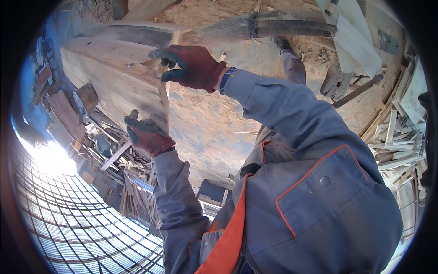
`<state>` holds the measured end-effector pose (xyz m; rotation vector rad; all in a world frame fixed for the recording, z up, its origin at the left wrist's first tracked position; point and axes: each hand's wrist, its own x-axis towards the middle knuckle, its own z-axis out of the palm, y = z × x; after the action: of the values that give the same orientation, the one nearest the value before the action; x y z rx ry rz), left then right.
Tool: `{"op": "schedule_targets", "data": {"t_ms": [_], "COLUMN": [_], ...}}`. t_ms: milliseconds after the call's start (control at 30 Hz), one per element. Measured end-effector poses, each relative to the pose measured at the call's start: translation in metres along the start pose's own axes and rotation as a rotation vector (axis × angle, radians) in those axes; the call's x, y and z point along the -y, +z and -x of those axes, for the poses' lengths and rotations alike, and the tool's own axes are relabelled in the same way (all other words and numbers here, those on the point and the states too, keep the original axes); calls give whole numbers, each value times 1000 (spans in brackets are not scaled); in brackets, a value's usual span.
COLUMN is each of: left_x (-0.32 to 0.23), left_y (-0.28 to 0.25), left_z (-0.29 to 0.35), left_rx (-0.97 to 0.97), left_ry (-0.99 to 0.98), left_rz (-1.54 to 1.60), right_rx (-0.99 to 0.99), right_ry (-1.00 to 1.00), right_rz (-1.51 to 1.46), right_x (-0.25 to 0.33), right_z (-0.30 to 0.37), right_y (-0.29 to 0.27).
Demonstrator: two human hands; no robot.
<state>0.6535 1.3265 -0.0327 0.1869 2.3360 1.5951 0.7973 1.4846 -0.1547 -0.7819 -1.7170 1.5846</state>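
A large pale wooden piece (114, 84), like a thick panel or several boards together, lies in front of me on the left. My right hand (196, 66), in a red glove with dark coated fingers, is over its near end. Its thumb and fingers are apart, with nothing clear between them. Small splintered bits of wood (137, 68) lie close to those fingertips. At the wood's lower edge is my left hand (148, 134), gloved the same way. Its fingers are partly spread and appear to rest against the wood, though the contact is partly hidden.
Sawdust covers the floor (214, 123). A dark curved beam (292, 27) lies across the far side. Pale boards (358, 45) lean at the far right, and scrap wood (397, 141) is piled at right. Left, a heap of offcuts (137, 182) lies beside a barred window (86, 219).
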Motion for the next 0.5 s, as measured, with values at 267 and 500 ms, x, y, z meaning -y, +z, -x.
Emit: {"op": "schedule_targets", "data": {"t_ms": [267,500], "left_x": [-5,0], "left_y": [6,19], "left_z": [6,12], "left_rx": [12,-155], "left_ry": [-241,94], "left_rz": [513,-7], "right_rx": [31,136], "right_ry": [-166,-117], "right_rz": [42,41], "right_x": [-5,8], "right_z": [-2,-1], "right_y": [5,-7]}}
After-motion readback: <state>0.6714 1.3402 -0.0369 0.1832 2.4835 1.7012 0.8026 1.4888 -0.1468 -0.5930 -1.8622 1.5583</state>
